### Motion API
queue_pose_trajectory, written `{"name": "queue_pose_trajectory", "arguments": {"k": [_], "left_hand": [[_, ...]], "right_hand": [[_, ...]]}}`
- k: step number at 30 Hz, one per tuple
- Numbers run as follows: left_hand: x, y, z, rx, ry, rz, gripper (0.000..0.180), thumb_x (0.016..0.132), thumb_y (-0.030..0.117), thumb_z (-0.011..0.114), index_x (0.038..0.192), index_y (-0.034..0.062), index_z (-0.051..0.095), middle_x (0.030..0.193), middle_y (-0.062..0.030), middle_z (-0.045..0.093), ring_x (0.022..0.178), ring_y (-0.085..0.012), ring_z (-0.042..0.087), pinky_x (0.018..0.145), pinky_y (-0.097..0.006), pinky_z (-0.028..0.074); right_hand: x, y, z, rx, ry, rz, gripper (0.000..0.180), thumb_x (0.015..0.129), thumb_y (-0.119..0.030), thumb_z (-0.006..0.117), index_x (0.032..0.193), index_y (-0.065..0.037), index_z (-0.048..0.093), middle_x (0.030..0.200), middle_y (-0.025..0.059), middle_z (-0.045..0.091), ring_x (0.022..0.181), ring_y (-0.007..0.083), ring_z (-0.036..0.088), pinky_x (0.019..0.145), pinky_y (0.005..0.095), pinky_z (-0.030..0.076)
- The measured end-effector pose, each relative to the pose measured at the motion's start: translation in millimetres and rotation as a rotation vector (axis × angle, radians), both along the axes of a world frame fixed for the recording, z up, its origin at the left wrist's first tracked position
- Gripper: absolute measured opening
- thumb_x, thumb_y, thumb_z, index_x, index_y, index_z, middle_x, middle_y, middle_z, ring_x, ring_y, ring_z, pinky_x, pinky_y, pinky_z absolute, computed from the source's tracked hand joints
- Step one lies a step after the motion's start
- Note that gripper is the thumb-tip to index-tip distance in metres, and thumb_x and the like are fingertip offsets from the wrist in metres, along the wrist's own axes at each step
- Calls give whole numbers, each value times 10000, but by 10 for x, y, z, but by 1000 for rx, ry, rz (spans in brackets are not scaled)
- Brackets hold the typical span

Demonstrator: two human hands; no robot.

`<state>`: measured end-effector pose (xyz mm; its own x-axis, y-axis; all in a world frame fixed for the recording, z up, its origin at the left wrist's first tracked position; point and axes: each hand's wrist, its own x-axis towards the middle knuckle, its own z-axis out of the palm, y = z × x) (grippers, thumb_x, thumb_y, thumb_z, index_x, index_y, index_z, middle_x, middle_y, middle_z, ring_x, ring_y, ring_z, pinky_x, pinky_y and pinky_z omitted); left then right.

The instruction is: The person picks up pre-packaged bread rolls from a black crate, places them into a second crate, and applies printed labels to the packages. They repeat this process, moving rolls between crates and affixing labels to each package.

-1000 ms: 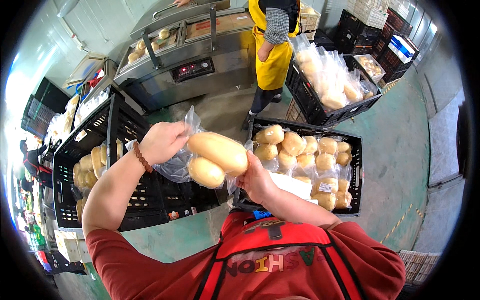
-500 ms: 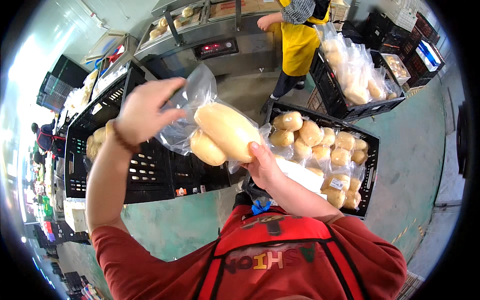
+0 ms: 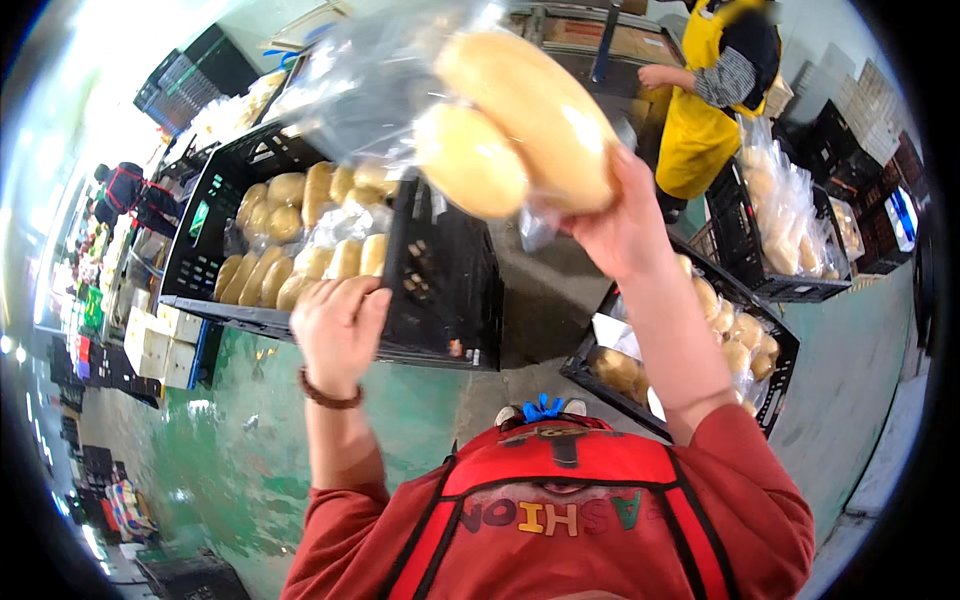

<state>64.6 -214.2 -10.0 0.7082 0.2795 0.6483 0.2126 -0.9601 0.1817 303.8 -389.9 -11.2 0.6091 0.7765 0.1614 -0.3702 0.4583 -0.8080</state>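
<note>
My right hand [image 3: 622, 222] is closed on the lower end of a clear plastic bag of root vegetables [image 3: 545, 115]. Inside it are smooth, pale yellow, oblong pieces, one long and one shorter. The bag's loose, transparent end [image 3: 350, 95] spreads to the left, blurred. My left hand [image 3: 340, 325], a beaded bracelet on its wrist, rests with curled fingers over the near rim of a black slatted crate [image 3: 240, 315]. Bagged root vegetables [image 3: 285, 210] fill much of that crate. The left fingertips are partly hidden beyond the knuckles.
To the right stands another black crate [image 3: 785, 385] with bagged root vegetables [image 3: 735, 330]. Behind it a further crate [image 3: 800, 290] holds upright bags. A co-worker in a yellow apron [image 3: 690, 130] stands beside a metal machine [image 3: 600, 50]. White boxes [image 3: 160, 345] sit at the left.
My right hand has raised the bag. My left hand has moved from beside the bag down to the left crate's near rim. The view has shifted, showing more of that crate's contents.
</note>
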Motion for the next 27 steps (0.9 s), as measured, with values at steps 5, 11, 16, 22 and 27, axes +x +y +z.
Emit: {"name": "queue_pose_trajectory", "arguments": {"k": [5,11,16,22,27], "left_hand": [[-9,12,-114,58,-133,37,229,827,214,621,652,79,563,595,-73,556,545,-283,544,534,-360,412],[-7,110,-173,110,-220,-68,184,806,226,639,697,97,563,655,-32,572,580,-214,558,532,-335,402],[-16,108,-170,110,-201,-53,159,793,204,645,703,93,575,645,-56,575,592,-238,569,544,-356,417],[-46,67,-179,98,-126,-13,170,863,191,567,762,63,617,692,-92,603,640,-291,581,603,-395,423],[7,8,-253,118,-166,-45,226,910,155,499,793,16,634,728,-124,618,660,-311,576,642,-399,434]], "right_hand": [[-355,1397,336,-124,-513,-2,607,711,-388,758,1117,14,553,975,107,646,832,159,624,700,293,512],[-686,2231,223,-670,-1350,-10,778,604,-620,719,1050,9,613,960,195,665,912,326,644,808,379,496],[-627,2435,122,-853,-1477,96,643,673,-636,653,848,-19,702,912,221,669,887,322,652,791,395,506],[-761,1891,97,-520,-1593,-399,318,762,-330,622,895,-41,639,793,163,653,781,318,644,685,426,508],[-609,399,-576,-191,-1235,-729,121,794,-115,653,911,-79,648,838,99,646,778,292,636,694,387,508]]}}
